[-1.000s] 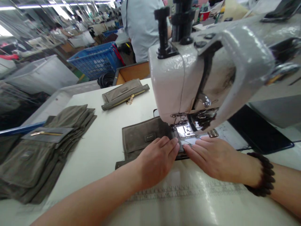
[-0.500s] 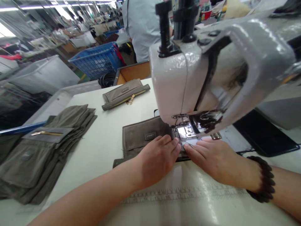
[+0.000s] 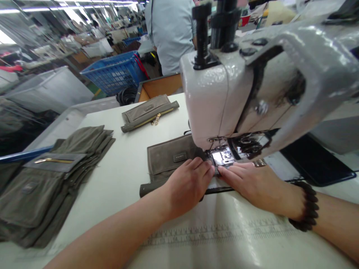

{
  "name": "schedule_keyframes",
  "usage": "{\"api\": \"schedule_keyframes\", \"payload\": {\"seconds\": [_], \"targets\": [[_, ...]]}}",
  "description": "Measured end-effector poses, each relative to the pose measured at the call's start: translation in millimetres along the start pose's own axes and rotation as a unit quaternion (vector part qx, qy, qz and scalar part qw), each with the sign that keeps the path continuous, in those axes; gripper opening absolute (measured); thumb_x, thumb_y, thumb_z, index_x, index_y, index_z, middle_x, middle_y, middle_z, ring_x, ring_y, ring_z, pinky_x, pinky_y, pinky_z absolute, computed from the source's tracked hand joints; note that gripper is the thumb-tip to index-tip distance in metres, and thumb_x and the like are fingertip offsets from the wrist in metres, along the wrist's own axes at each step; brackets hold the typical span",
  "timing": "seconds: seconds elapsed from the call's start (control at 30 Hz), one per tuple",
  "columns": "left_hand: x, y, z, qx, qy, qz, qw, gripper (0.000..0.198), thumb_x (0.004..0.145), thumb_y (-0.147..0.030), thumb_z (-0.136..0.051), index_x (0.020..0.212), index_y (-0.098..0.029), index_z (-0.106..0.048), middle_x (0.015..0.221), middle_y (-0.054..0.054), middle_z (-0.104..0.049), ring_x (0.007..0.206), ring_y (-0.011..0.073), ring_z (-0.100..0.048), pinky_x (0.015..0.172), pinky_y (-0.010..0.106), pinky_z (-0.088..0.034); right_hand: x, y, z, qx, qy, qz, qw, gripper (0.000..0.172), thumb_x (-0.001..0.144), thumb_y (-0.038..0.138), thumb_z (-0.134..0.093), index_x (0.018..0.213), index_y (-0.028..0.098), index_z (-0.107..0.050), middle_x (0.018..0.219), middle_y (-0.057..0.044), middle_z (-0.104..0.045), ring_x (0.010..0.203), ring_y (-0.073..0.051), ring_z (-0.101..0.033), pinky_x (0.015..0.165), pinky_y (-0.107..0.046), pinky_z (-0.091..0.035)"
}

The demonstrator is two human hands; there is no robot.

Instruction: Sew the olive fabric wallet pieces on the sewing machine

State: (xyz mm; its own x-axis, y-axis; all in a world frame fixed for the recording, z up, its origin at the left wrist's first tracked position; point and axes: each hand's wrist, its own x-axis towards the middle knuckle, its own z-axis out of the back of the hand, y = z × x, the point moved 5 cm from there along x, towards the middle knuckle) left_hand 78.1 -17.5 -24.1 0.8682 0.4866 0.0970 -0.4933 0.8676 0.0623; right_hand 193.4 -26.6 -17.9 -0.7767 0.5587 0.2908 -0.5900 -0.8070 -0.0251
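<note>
An olive-brown fabric pouch piece point(image 3: 161, 158) with a small label lies flat on the table, its right edge at the needle area of the sewing machine point(image 3: 209, 97). My left hand point(image 3: 189, 185) is closed on the near right part of the piece, fingers bent and pressed together beside the presser foot. Just right of it, my right hand point(image 3: 255, 183) is closed with fingers together, its fingertips at the piece's right edge by the bright metal needle plate point(image 3: 221, 157). What lies under both palms is hidden. A dark beaded bracelet point(image 3: 305, 207) circles my right wrist.
Another olive pouch piece point(image 3: 150, 112) with a gold zipper lies farther back. Stacked olive pieces point(image 3: 47, 186) lie at the left. A dark phone-like slab point(image 3: 316, 160) rests at right, and a printed ruler point(image 3: 207, 236) runs along the near table. Beyond are a blue crate point(image 3: 114, 73) and a person point(image 3: 174, 37).
The fabric piece has shifted slightly right, and its near rolled edge sits differently. My right wrist has moved a little left and up. The view of the machine has shifted slightly.
</note>
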Motion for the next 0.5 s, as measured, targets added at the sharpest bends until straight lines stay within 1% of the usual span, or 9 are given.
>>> {"api": "schedule_keyframes", "payload": {"seconds": [0.17, 0.27, 0.33, 0.37, 0.43, 0.5], "targets": [[1, 1, 0.3, 0.004, -0.007, 0.002, 1.0, 0.025, 0.086, -0.014, -0.039, 0.106, -0.006, -0.052, 0.104, 0.013, -0.06, 0.093, 0.021, -0.056, 0.079, 0.033, -0.048, 1, 0, -1, 0.002, 0.01, -0.007, 1.0, 0.019, 0.076, 0.004, -0.039, 0.08, 0.011, -0.056, 0.067, -0.005, -0.058, 0.057, -0.018, -0.052, 0.049, -0.028, -0.031], [0, 1, 0.9, 0.005, -0.023, -0.003, 1.0, 0.027, 0.084, -0.012, -0.041, 0.107, -0.005, -0.052, 0.105, 0.013, -0.061, 0.093, 0.0217, -0.056, 0.082, 0.034, -0.049, -1, -1, -1, -0.006, 0.007, -0.022, 1.0, 0.018, 0.079, 0.007, -0.04, 0.077, 0.013, -0.056, 0.063, -0.003, -0.056, 0.055, -0.018, -0.052, 0.047, -0.028, -0.028], [-1, 3, 0.6, -0.004, -0.031, -0.004, 0.999, 0.027, 0.082, -0.011, -0.042, 0.107, -0.004, -0.053, 0.104, 0.013, -0.061, 0.091, 0.0214, -0.057, 0.081, 0.033, -0.05, -2, -3, 3, -0.027, -0.018, -0.03, 0.999, 0.019, 0.084, 0.012, -0.04, 0.075, 0.015, -0.056, 0.06, -0.002, -0.055, 0.053, -0.017, -0.051, 0.046, -0.028, -0.026], [-2, 5, 0.6, -0.016, -0.038, -0.001, 0.999, 0.027, 0.082, -0.011, -0.043, 0.107, -0.005, -0.053, 0.102, 0.012, -0.061, 0.09, 0.0208, -0.058, 0.081, 0.033, -0.05, -3, -5, 6, -0.045, -0.041, -0.034, 0.998, 0.019, 0.087, 0.017, -0.04, 0.077, 0.015, -0.057, 0.059, -0.001, -0.054, 0.052, -0.017, -0.051, 0.046, -0.028, -0.025], [-4, 12, 1.5, -0.062, -0.052, 0.018, 0.997, 0.027, 0.083, -0.01, -0.042, 0.106, -0.006, -0.054, 0.1, 0.012, -0.062, 0.09, 0.0197, -0.059, 0.08, 0.032, -0.051, -5, -9, 12, -0.079, -0.087, -0.048, 0.992, 0.022, 0.09, 0.026, -0.039, 0.088, 0.014, -0.058, 0.058, -0.001, -0.055, 0.05, -0.017, -0.05, 0.046, -0.028, -0.026], [-5, 23, 4.0, -0.139, -0.073, 0.058, 0.986, 0.026, 0.083, -0.009, -0.04, 0.103, -0.008, -0.057, 0.098, 0.01, -0.064, 0.09, 0.0176, -0.06, 0.08, 0.029, -0.052, -5, -14, 14, -0.08, -0.097, -0.076, 0.989, 0.027, 0.091, 0.029, -0.037, 0.097, 0.011, -0.057, 0.056, -0.002, -0.056, 0.046, -0.016, -0.048, 0.044, -0.028, -0.026]]}}
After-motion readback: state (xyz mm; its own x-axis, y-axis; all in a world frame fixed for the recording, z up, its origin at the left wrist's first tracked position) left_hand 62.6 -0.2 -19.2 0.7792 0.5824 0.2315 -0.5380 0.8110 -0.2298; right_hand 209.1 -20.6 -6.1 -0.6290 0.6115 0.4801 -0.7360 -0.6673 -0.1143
